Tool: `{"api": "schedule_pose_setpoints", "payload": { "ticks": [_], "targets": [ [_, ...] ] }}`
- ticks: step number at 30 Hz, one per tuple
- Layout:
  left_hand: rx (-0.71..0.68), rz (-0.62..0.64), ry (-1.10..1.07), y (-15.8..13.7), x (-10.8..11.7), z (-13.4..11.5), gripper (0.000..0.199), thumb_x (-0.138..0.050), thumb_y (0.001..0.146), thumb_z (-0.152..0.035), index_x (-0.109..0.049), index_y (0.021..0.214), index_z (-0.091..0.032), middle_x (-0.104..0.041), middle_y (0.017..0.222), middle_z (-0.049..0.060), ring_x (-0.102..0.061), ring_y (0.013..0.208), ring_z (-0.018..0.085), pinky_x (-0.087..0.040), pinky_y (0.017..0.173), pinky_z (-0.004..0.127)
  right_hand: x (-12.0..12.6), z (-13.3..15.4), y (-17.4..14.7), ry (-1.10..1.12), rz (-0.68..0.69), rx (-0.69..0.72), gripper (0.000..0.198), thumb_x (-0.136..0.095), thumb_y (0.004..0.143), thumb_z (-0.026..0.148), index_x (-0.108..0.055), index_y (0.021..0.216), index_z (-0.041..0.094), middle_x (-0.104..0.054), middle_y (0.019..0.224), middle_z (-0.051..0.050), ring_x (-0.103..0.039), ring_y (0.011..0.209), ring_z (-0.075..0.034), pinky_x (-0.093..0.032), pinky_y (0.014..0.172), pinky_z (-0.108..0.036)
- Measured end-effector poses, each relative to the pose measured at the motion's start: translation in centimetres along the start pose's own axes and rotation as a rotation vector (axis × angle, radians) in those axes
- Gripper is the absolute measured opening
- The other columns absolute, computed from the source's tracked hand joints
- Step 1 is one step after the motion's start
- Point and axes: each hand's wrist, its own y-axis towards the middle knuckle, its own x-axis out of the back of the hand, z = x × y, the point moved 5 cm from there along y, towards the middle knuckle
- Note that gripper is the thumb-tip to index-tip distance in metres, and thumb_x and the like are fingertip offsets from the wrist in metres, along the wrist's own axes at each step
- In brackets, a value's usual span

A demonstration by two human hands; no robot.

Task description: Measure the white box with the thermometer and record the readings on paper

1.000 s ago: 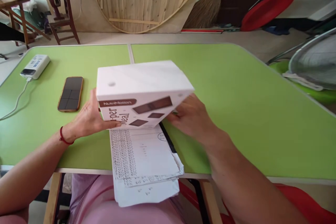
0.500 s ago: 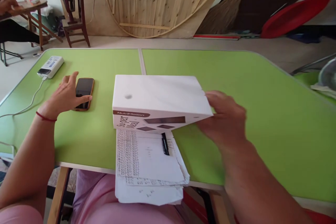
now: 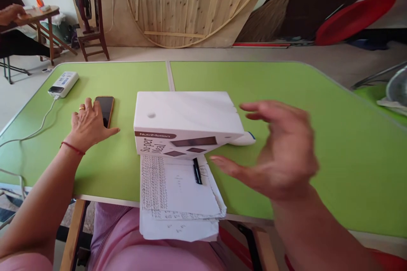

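My left hand (image 3: 90, 123) lies with fingers spread beside a dark phone (image 3: 106, 108) in an orange-brown case, partly covering it. My right hand (image 3: 276, 148) is in the air right of the box, thumb and fingers wide apart, holding nothing. A white "NutriMotion Super Meal" box (image 3: 186, 110) rests on the table, over the far end of a stack of handwritten papers (image 3: 181, 194). On the papers lies a black pen (image 3: 197, 171). From behind the box's right end sticks out a white rounded object with a blue edge (image 3: 244, 139); its kind is mostly hidden.
The green table (image 3: 333, 148) has a seam across its far half. A white power bank (image 3: 63, 84) with a cable (image 3: 41, 123) sits at the far left. The papers overhang the near edge. Another person's hand (image 3: 12, 13) is at a small table, back left.
My right hand has let go of the box and drawn off to the right, opening. The white object at the box's right end now shows. My left hand has shifted slightly right and nearer.
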Motion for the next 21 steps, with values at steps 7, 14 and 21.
{"api": "schedule_pose_setpoints", "payload": {
  "ticks": [7, 14, 21],
  "targets": [
    [-0.554, 0.118, -0.158, -10.8, 0.6, -6.6, 0.045, -0.066, 0.089, -0.058, -0.07, 0.093, -0.013, -0.071, 0.09, 0.015, -0.07, 0.075, 0.032, -0.061, 0.067, 0.05, -1.8, -0.2, -2.5, 0.055, 0.377, -0.14, 0.125, -0.079, 0.078, 0.06, 0.004, 0.165, 0.026, -0.028, 0.163, -0.022, -0.039, 0.145, -0.044, -0.05, 0.108, -0.06],
    [-0.833, -0.017, -0.226, -14.9, -4.0, -9.8, 0.074, -0.078, 0.084, -0.049, -0.052, 0.141, -0.011, -0.048, 0.153, 0.027, -0.049, 0.139, 0.047, -0.052, 0.106, 0.062, -4.1, -0.6, -6.5, -0.051, 0.552, -0.092, 0.131, -0.077, 0.081, 0.059, 0.017, 0.163, 0.021, -0.022, 0.166, -0.024, -0.032, 0.149, -0.043, -0.048, 0.107, -0.062],
    [-0.835, 0.086, -0.329, -14.3, -3.4, -9.9, 0.071, -0.08, 0.082, -0.046, -0.055, 0.138, -0.01, -0.046, 0.153, 0.029, -0.044, 0.143, 0.048, -0.052, 0.106, 0.061, -3.8, -0.5, -6.7, -0.05, 0.457, -0.023, 0.109, -0.057, 0.09, 0.071, 0.004, 0.165, 0.021, -0.03, 0.161, -0.024, -0.035, 0.145, -0.043, -0.044, 0.108, -0.065]
  ]
}}
